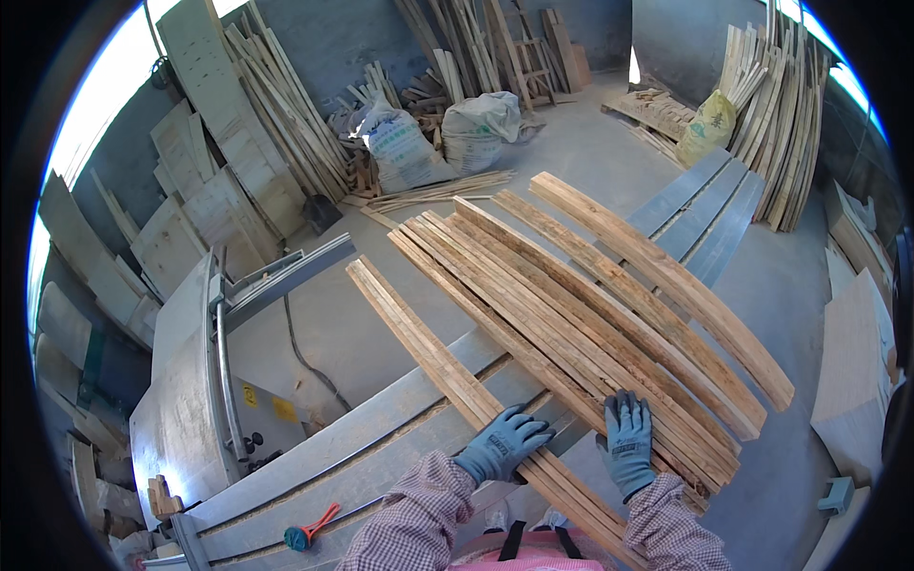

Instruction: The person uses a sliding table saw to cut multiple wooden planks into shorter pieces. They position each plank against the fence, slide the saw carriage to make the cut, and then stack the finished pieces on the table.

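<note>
Two or three narrow wooden strips [409,331], side by side, lie slantwise across the grey metal slats of the table [357,419]. My left hand [503,445], in a blue-grey work glove, is closed over these strips near their close end. To the right, a bundle of long wooden strips [552,328] lies across the same table. Gloved alike, my right hand [628,443] rests on the bundle's near part with fingers stretched out flat. Farther right are a separate strip [647,309] and a thicker, pale board [676,276], with gaps between them.
A sliding table saw [190,381] stands at left. An orange-handled tool with a green head [303,535] lies on the slats. White sacks [405,147] and leaning boards [228,105] line the back. A yellow sack [709,128] and upright strips [781,124] stand far right.
</note>
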### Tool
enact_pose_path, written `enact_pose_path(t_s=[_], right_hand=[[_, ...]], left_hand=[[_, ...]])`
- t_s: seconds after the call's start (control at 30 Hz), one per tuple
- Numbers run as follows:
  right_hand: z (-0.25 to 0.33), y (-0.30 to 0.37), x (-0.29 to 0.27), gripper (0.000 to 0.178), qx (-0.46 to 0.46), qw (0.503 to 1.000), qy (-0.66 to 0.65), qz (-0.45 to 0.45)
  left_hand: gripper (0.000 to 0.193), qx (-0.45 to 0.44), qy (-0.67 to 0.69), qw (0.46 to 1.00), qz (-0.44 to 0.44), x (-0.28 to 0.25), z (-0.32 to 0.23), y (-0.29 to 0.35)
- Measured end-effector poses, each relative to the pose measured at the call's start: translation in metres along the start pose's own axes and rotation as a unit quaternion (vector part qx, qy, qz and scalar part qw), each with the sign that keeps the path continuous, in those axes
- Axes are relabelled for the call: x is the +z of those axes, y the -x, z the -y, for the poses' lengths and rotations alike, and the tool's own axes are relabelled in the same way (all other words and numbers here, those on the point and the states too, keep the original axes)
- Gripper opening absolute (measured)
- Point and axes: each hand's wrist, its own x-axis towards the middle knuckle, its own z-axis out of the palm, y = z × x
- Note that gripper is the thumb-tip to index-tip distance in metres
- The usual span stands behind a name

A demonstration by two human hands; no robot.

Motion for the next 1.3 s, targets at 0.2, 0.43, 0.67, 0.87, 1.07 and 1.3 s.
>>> enact_pose_path(t_s=[0.2,0.43,0.67,0.87,1.07,1.3], right_hand=[[0.003,0.001,-0.007,0.077,-0.004,1.000,-0.013,-0.014],[0.001,-0.001,0.012,0.095,0.027,0.995,-0.019,-0.095],[0.024,-0.034,-0.031,0.105,0.116,0.988,-0.058,0.087],[0.025,-0.030,-0.001,0.096,0.112,0.991,-0.067,0.023],[0.038,-0.004,-0.041,0.095,0.122,0.944,-0.288,0.107],[0.021,0.006,-0.053,0.090,0.018,0.931,-0.334,0.149]], left_hand=[[0.099,-0.009,-0.004,1.000,0.010,0.001,0.001,0.000],[0.100,0.000,-0.004,1.000,0.001,0.002,0.002,-0.001],[0.108,0.000,0.019,1.000,-0.014,0.007,0.003,0.003],[0.117,0.001,0.015,0.999,-0.046,0.000,-0.003,0.005],[0.125,-0.007,0.023,0.998,-0.057,0.002,-0.003,0.010],[0.112,-0.020,0.029,0.998,-0.050,-0.007,-0.005,0.016]])
